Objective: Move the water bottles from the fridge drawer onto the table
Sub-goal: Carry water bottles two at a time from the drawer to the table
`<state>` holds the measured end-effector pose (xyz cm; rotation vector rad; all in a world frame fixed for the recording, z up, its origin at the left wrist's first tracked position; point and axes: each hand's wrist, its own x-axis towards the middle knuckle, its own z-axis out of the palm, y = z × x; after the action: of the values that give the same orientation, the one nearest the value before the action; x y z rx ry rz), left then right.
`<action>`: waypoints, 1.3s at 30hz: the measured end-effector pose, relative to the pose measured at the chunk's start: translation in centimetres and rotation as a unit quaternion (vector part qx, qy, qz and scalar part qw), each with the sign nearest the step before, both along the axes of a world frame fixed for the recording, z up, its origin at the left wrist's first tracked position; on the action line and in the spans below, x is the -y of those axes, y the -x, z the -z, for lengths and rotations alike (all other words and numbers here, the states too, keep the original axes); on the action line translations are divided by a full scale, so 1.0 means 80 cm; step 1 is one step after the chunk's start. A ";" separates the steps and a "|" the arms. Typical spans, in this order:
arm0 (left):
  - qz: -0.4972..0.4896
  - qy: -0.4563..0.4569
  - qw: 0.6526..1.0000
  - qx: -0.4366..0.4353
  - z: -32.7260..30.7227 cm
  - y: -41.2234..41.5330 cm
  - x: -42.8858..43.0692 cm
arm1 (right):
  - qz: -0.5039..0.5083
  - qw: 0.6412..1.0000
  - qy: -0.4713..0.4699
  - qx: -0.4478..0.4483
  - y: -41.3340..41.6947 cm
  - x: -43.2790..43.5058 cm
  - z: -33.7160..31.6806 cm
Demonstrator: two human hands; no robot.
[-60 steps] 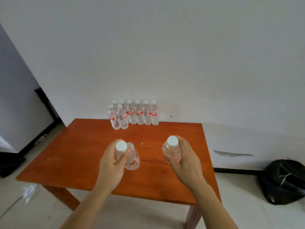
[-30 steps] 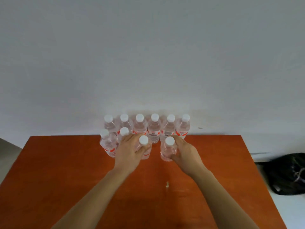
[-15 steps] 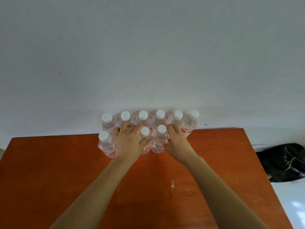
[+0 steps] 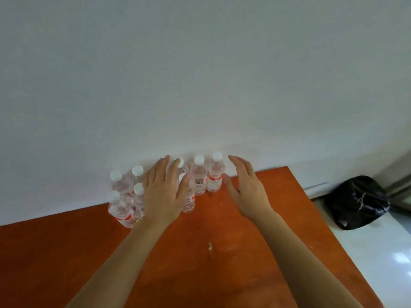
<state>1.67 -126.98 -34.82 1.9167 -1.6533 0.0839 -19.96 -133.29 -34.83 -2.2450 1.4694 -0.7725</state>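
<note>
Water bottles (image 4: 200, 178) stand between, seemingly untouched by, both splayed grips.

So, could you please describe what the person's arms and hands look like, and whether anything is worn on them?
Both forearms are bare to the frame's bottom edge, with no sleeves showing. The left hand and right hand carry no gloves, rings, watch or bands that I can see.

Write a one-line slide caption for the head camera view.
Both open hands, left and right, hover by upright water bottles clustered at the wall edge of an orange table.
</note>
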 end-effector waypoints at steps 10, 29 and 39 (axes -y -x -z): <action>0.234 0.074 0.969 0.007 -0.121 0.350 -0.057 | 0.258 0.951 0.167 -0.023 0.342 -0.197 -0.102; 0.682 0.071 0.728 0.017 -0.136 1.041 -0.470 | 0.694 0.701 0.150 -0.062 0.901 -0.802 -0.103; 0.777 0.031 0.626 0.067 -0.085 1.381 -0.581 | 0.794 0.594 0.081 -0.100 1.121 -0.933 -0.094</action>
<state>-108.78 -80.50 -28.06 -0.1221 -2.7204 -0.4070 -109.61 -58.62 -27.30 -0.3699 3.4505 -0.9716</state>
